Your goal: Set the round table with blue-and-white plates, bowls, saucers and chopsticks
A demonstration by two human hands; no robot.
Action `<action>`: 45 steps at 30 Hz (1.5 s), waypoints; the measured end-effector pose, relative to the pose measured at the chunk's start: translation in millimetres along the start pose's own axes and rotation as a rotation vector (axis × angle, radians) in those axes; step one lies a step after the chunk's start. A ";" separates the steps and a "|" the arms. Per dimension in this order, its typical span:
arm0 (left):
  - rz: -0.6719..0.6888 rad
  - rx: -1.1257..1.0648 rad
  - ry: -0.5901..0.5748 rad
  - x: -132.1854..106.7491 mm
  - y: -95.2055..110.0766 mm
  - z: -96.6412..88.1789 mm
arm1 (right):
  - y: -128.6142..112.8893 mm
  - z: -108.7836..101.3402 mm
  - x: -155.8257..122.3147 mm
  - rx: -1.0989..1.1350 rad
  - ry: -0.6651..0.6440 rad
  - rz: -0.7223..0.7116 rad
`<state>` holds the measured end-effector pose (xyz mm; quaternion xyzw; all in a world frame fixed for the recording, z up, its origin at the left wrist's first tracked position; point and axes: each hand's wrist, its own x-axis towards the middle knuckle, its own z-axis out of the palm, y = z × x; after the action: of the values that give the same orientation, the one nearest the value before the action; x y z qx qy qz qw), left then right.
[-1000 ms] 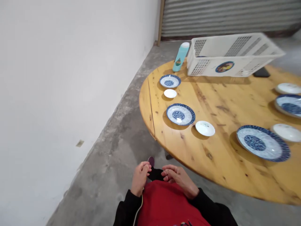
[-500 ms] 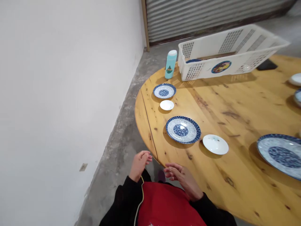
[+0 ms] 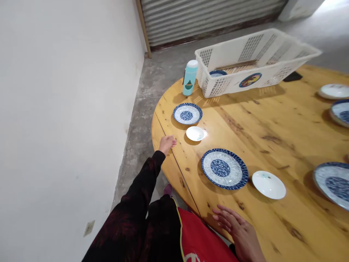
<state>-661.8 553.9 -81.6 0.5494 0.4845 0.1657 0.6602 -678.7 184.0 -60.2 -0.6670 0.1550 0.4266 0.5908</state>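
White bowl (image 3: 195, 134) sits near the left hand (image 3: 167, 144), whose grip is unclenched, like the right hand's (image 3: 241, 231).

Plates (image 3: 225, 169): white, dark-blue patterned rims, blue scrollwork centres; bowls (image 3: 269, 186): white, nearest with small greenish marks; table (image 3: 229, 127): yellow wood, brown knots and streaks; basket (image 3: 230, 86): white, multicoloured oval badge (image 3: 250, 80); bottle (image 3: 190, 77): turquoise, white cap (image 3: 192, 63), green emblem (image 3: 188, 85); apron-like garment (image 3: 203, 238): red, yellow edging (image 3: 180, 225)
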 end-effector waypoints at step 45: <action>0.153 0.464 -0.737 -52.2 11.3 65.8 | -82.7 10.4 60.2 -0.160 0.430 -0.497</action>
<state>-629.0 481.4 -52.5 0.7399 0.1989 -0.1060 0.6338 -588.5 232.5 -50.6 -0.8033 0.0749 0.1298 0.5765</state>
